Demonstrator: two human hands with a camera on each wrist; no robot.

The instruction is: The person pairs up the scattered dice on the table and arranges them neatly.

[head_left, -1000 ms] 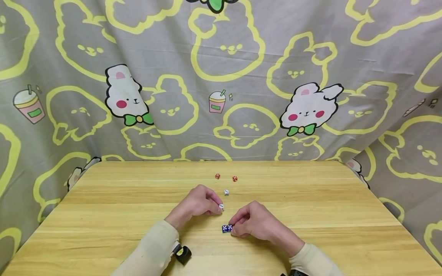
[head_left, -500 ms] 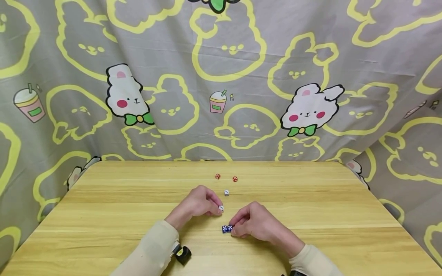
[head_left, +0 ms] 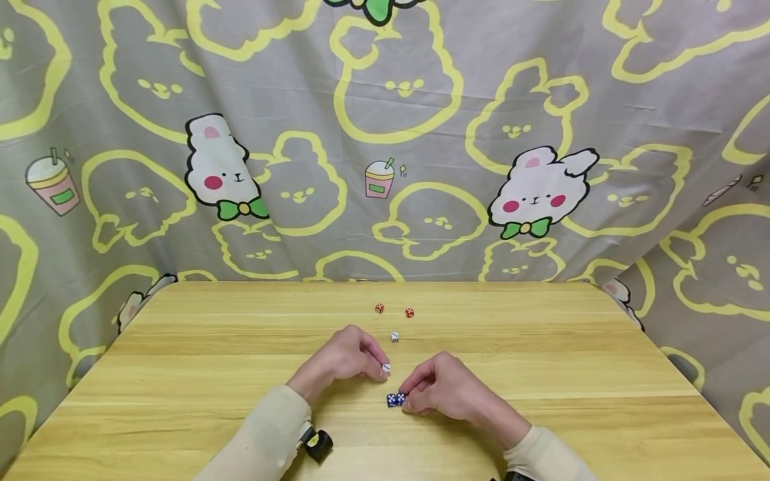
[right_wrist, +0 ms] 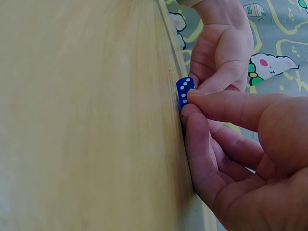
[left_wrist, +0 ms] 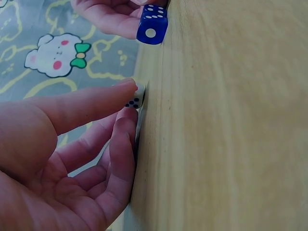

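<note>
Two blue dice point(head_left: 392, 399) sit side by side on the wooden table. The right hand point(head_left: 448, 387) pinches the right-hand one between thumb and finger; in the right wrist view its fingertips hold a blue die point(right_wrist: 184, 91). Up and to the left, the left hand point(head_left: 351, 354) pinches a white die point(head_left: 386, 368) at its fingertips, just above or on the tabletop. The left wrist view shows that white die point(left_wrist: 134, 102) mostly covered by the thumb, with a blue die point(left_wrist: 152, 26) beyond it. Another white die point(head_left: 394, 337) lies farther back.
Two red dice, one at left point(head_left: 379, 308) and one at right point(head_left: 410, 312), lie near the back of the table point(head_left: 210, 334). A patterned grey curtain point(head_left: 313, 87) hangs behind and at both sides of the table.
The left hand's white die has shifted slightly toward the near side, closer to the blue pair. The right hand stays on the blue die.
</note>
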